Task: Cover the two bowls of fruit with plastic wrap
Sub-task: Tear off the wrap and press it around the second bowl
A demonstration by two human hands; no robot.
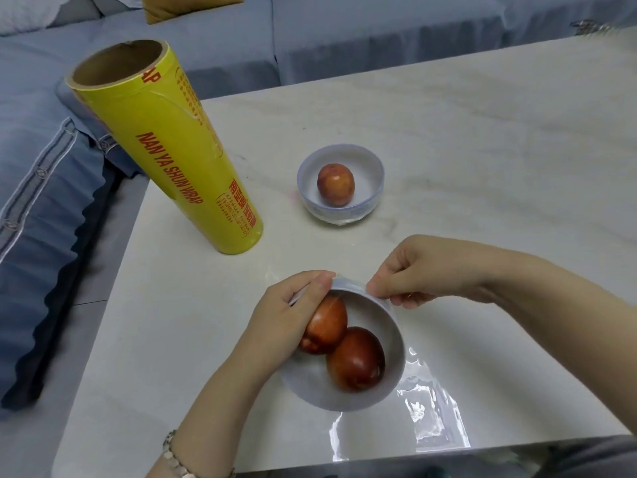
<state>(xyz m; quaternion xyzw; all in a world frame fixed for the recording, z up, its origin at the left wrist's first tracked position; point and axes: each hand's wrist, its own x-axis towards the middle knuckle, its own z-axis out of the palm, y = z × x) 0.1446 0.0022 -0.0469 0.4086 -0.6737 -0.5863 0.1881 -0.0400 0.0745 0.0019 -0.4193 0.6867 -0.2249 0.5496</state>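
A white bowl point(389, 343) near the table's front edge holds two red fruits point(356, 358). A sheet of clear plastic wrap point(431, 405) lies over it and trails crumpled onto the table at the right front. My left hand point(293, 312) pinches the wrap against the bowl's far left rim. My right hand point(410, 270) pinches the wrap at the far rim. Farther back stands a second white bowl point(372, 167) with one red fruit point(335, 183) in it; film clings around its rim. A tall yellow roll of plastic wrap point(165, 146) stands upright at the left.
The pale marble table point(482, 139) ends close to me at the front and at the left. A blue sofa with cushions point(44, 188) runs along the left and back sides. A yellow pillow point(186, 5) lies at the top.
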